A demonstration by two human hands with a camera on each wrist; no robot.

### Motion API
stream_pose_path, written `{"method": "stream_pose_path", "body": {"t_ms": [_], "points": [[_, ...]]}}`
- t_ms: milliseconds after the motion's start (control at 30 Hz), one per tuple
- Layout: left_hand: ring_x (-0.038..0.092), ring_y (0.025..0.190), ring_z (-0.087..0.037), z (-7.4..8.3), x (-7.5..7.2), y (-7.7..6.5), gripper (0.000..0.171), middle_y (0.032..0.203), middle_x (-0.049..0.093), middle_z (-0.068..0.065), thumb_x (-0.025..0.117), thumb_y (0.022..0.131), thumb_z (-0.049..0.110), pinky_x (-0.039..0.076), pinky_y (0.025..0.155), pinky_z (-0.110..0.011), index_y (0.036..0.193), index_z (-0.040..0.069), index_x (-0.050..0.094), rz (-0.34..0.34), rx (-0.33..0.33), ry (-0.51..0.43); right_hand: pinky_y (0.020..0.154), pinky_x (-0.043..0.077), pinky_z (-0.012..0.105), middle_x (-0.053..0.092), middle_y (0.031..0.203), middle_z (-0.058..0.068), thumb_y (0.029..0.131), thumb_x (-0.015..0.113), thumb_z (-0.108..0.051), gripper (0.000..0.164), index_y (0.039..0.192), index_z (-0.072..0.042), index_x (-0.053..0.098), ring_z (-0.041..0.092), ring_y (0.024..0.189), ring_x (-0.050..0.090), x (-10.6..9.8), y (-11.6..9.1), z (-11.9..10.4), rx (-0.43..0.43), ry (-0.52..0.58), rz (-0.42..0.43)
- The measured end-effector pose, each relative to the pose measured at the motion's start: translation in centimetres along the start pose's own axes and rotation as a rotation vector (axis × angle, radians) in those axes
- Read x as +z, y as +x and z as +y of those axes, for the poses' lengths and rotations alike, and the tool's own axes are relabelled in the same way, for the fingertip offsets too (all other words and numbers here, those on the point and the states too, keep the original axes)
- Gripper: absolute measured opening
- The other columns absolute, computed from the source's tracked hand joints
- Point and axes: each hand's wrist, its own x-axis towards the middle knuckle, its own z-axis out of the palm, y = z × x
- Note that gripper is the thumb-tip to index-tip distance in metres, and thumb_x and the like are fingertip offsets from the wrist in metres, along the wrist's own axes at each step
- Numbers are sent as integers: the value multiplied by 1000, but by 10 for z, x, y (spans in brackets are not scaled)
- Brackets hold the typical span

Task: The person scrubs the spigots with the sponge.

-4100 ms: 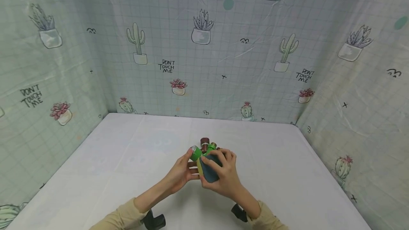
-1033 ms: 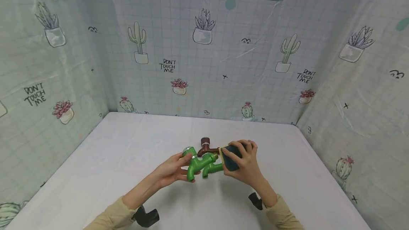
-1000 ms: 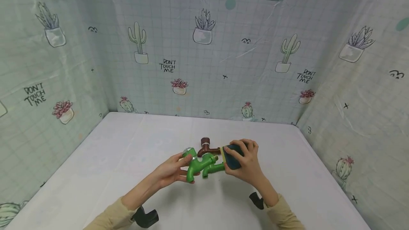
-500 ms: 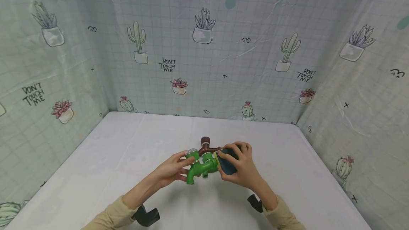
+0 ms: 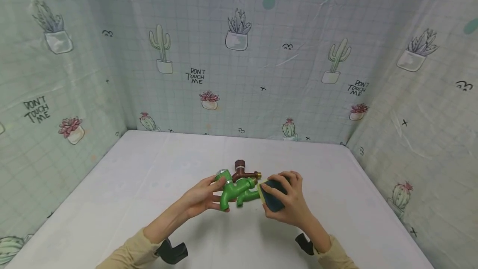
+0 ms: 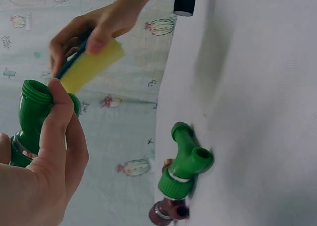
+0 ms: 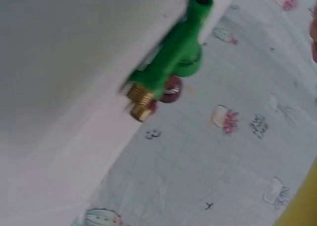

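Observation:
My left hand (image 5: 203, 197) holds a green tap (image 5: 234, 191) above the table, thumb on its near side and fingers behind. In the left wrist view that tap (image 6: 30, 114) shows its spout mouth. A sponge (image 5: 274, 196), dark blue on one face and yellow on the other, is gripped by my right hand (image 5: 294, 202). Its edge lies just right of the tap's far end; I cannot tell whether they touch. The yellow side of the sponge (image 6: 94, 65) shows in the left wrist view. In the right wrist view only a yellow strip of sponge (image 7: 303, 201) is visible.
Beyond the hands, a second green tap (image 5: 248, 196) and a brown tap (image 5: 240, 173) with a brass end lie on the white table (image 5: 179, 165). The right wrist view shows the lying green tap (image 7: 171, 57) with its brass thread. Patterned cloth (image 5: 239, 69) walls the table in.
The sponge covered the held tap's right side at first. Half a second ago it was against the tap's right end; now it has shifted right, and the tap has turned in my left hand.

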Motion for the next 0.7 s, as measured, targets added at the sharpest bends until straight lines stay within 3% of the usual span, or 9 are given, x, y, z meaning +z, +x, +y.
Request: {"method": "stream_pose_path", "body": {"t_ms": [133, 267, 467, 700], "points": [[64, 92, -28, -3, 3, -1, 63, 113, 49, -16, 47, 91, 35, 54, 74, -44, 137, 1, 22, -11, -29, 59, 78, 25, 53, 54, 105, 14, 79, 55, -43, 40, 105, -14, 64, 32, 94, 39, 1, 11, 1, 74, 63, 53], [63, 94, -29, -3, 2, -1, 65, 114, 48, -16, 47, 90, 38, 55, 74, -43, 138, 1, 22, -5, -22, 59, 78, 26, 52, 53, 106, 13, 80, 52, -45, 42, 109, -16, 61, 30, 96, 38, 6, 13, 0, 86, 69, -13], [62, 97, -25, 1, -5, -2, 63, 114, 46, -13, 42, 92, 39, 54, 78, -42, 137, 1, 20, 0, -1, -18, 74, 26, 49, 54, 104, 11, 80, 50, -46, 41, 108, -19, 61, 28, 92, 39, 10, -5, -1, 68, 40, -60], [59, 103, -30, -4, -10, -1, 63, 123, 44, -17, 41, 92, 37, 50, 83, -48, 140, 4, 16, -54, -12, 6, 77, 24, 50, 53, 105, 13, 82, 52, -43, 39, 104, -13, 62, 29, 96, 37, 10, -6, 5, 220, 152, 45]]}}
